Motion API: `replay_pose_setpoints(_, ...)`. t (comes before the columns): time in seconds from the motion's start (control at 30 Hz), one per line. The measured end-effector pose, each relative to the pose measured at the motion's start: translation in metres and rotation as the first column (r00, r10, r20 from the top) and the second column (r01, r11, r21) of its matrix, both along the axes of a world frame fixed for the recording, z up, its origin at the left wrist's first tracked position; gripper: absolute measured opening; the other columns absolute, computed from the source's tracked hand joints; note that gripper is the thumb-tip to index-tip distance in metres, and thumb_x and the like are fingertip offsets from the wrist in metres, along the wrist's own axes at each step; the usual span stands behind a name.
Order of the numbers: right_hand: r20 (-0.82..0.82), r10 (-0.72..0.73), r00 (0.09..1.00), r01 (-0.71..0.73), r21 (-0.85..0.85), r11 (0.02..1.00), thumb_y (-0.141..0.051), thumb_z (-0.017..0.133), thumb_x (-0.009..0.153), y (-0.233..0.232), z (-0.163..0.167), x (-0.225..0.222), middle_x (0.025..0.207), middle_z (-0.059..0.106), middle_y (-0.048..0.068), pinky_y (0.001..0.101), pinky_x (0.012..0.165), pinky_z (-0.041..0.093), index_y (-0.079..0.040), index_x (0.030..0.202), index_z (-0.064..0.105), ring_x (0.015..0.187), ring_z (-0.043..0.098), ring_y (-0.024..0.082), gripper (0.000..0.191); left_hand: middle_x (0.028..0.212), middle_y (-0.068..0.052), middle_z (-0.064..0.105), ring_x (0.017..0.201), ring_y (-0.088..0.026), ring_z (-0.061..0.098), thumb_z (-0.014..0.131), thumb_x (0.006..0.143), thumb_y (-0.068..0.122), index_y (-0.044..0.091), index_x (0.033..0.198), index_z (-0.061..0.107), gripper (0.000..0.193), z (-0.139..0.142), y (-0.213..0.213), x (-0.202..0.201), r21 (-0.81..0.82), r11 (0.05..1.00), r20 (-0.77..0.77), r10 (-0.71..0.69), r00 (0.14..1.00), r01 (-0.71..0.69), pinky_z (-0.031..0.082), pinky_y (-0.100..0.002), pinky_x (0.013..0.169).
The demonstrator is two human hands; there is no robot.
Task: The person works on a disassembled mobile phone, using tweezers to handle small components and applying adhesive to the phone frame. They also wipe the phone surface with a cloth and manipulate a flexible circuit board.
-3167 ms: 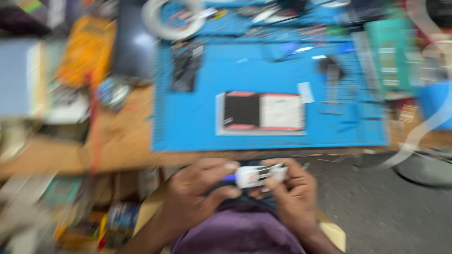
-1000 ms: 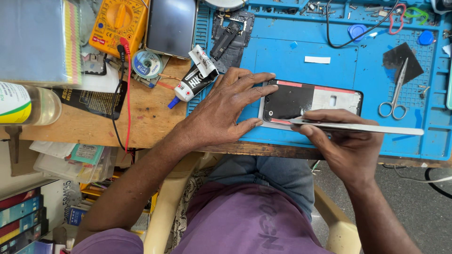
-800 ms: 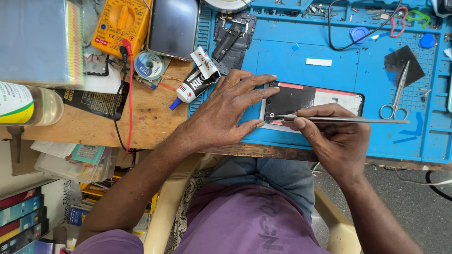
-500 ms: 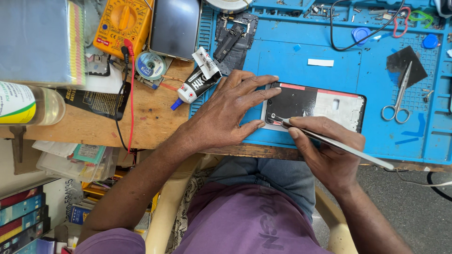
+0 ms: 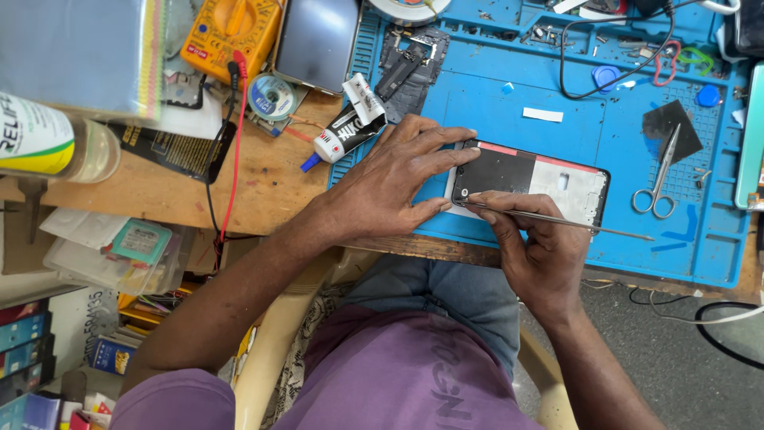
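Both hands meet: left hand (image 5: 398,179) flat on phone frame (image 5: 529,181), right hand (image 5: 535,247) pinching tweezers (image 5: 557,219).

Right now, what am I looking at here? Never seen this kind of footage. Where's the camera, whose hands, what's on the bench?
There is one view, from a camera worn on the person's head, looking down at their own two bare hands; no machine is involved. The left hand presses flat on the end of an opened phone that lies on a blue mat. The right hand holds a thin metal tool like a pen, its tip at the phone's corner. Around them lie scissors, a glue tube, a yellow multimeter and a solder-wick spool on the wooden bench.
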State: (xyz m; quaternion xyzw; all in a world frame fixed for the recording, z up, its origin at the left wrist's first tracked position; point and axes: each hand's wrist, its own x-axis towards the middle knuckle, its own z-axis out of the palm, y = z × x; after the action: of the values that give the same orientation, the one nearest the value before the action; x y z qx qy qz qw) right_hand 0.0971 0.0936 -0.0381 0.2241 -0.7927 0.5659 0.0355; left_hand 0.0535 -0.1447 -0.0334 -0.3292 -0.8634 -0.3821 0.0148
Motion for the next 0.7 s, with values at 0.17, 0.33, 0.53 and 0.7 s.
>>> replay_pose_setpoints(0.17, -0.103, -0.005, 0.995, 0.015, 0.096, 0.995, 0.005, 0.065, 0.102, -0.0016, -0.0027, 0.0053, 0.112, 0.074, 0.017, 0.0313, 0.096, 0.065, 0.002, 0.117, 0.056, 0.112, 0.075, 0.023, 0.018, 0.153, -0.009, 0.05, 0.135, -0.032, 0.046, 0.082, 0.083, 0.022, 0.008, 0.143, 0.059, 0.066, -0.0024, 0.0002, 0.0037, -0.008, 1.0, -0.022, 0.004, 1.0, -0.004, 0.039, -0.048, 0.117)
replay_pose_setpoints(0.33, -0.089, -0.022, 0.996, 0.031, 0.102, 0.994, 0.006, 0.064, 0.102, -0.0016, -0.0036, 0.0088, 0.114, 0.074, 0.019, 0.0316, 0.095, 0.065, 0.002, 0.118, 0.057, 0.111, 0.075, 0.024, 0.018, 0.153, -0.009, 0.05, 0.135, -0.032, 0.046, 0.082, 0.083, 0.024, 0.008, 0.143, 0.059, 0.066, -0.0037, -0.0006, 0.006, -0.016, 1.0, -0.039, 0.002, 0.999, -0.003, 0.039, -0.048, 0.117)
replay_pose_setpoints(0.53, -0.097, -0.014, 0.995, 0.021, 0.078, 0.997, 0.005, 0.064, 0.103, -0.0012, -0.0054, 0.0083, 0.115, 0.073, 0.019, 0.0325, 0.096, 0.065, 0.003, 0.118, 0.056, 0.112, 0.074, 0.024, 0.017, 0.152, -0.009, 0.05, 0.135, -0.032, 0.045, 0.082, 0.083, 0.024, 0.008, 0.143, 0.059, 0.066, -0.0047, 0.0008, 0.0046, -0.03, 1.0, -0.053, 0.001, 0.999, -0.003, 0.039, -0.048, 0.117)
replay_pose_setpoints(0.7, -0.097, -0.009, 0.995, 0.017, 0.083, 0.996, 0.005, 0.063, 0.103, -0.0027, -0.0047, 0.008, 0.114, 0.074, 0.019, 0.0323, 0.095, 0.066, 0.003, 0.117, 0.056, 0.111, 0.075, 0.024, 0.016, 0.152, -0.009, 0.05, 0.135, -0.031, 0.045, 0.082, 0.083, 0.024, 0.008, 0.143, 0.059, 0.066, -0.0062, 0.0004, 0.0051, -0.032, 0.999, -0.062, -0.005, 0.998, 0.003, 0.039, -0.048, 0.117)
